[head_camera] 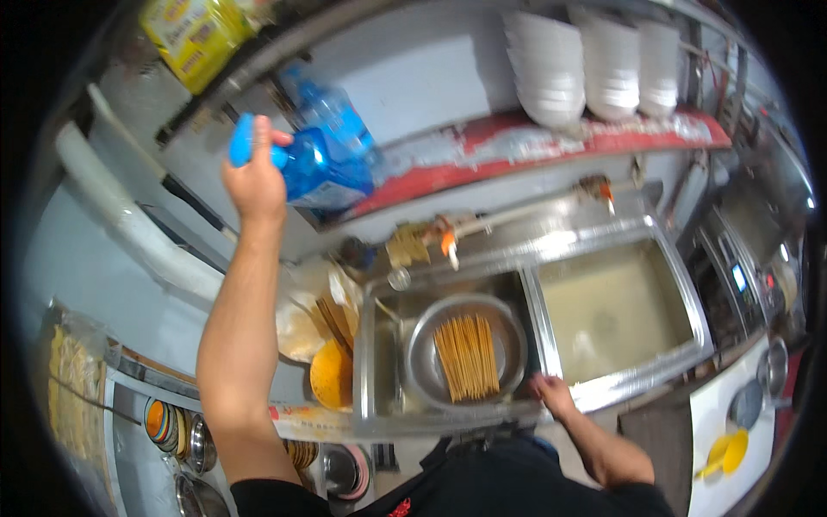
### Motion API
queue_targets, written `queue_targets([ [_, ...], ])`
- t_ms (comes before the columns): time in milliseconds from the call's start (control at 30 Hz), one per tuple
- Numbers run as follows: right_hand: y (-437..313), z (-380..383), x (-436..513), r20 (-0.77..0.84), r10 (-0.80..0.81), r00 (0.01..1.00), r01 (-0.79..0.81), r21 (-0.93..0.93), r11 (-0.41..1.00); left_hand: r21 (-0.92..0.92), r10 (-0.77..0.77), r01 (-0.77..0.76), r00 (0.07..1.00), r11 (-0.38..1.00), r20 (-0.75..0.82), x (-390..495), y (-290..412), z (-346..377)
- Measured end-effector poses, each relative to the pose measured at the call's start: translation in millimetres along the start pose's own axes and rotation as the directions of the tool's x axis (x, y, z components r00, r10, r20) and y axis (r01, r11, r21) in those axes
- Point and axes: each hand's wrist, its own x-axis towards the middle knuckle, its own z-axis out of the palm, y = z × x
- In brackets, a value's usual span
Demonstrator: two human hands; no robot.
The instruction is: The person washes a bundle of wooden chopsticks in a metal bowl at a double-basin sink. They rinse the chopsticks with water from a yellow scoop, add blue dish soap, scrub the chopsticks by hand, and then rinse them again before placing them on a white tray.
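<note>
My left hand (255, 171) is raised at the upper left, its fingers around the light blue cap end of a blue plastic bottle (326, 174), which lies at the left end of a red shelf. Low in front of me, my right hand (549, 393) is beside the front rim of the steel double sink, holding nothing that I can see; its fingers are blurred. In the left basin a round steel bowl (420, 349) holds a bundle of wooden chopsticks (466, 358). Cloudy liquid (610, 310) fills much of the right basin.
Stacks of white bowls (549, 77) stand on the red shelf (465, 148) behind the sink. A faucet pipe (504, 220) runs above the basins. An orange-yellow bowl (332, 375) is left of the sink. A yellow ladle (727, 452) lies on the white surface at right.
</note>
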Motion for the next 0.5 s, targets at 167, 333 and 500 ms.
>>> queue_targets([
  [167, -92.1, 130.0, 28.3, 0.337, -0.173, 0.925, 0.096, 0.231, 0.968, -0.170, -0.257, 0.247, 0.966, 0.954, -0.040, -57.5, 24.3, -36.8],
  [333, -84.7, 216.8, 22.1, 0.654, -0.018, 0.756, -0.583, 0.685, 0.437, -0.092, -0.567, 0.635, 0.737, 0.767, 0.367, -179.9, -22.8, -71.1],
  [500, 35.7, 215.5, -24.1, 0.694, 0.143, 0.705, -0.708, 0.680, 0.191, 0.024, -0.761, 0.849, 0.461, 0.528, 0.456, -317.4, -43.0, -83.5],
])
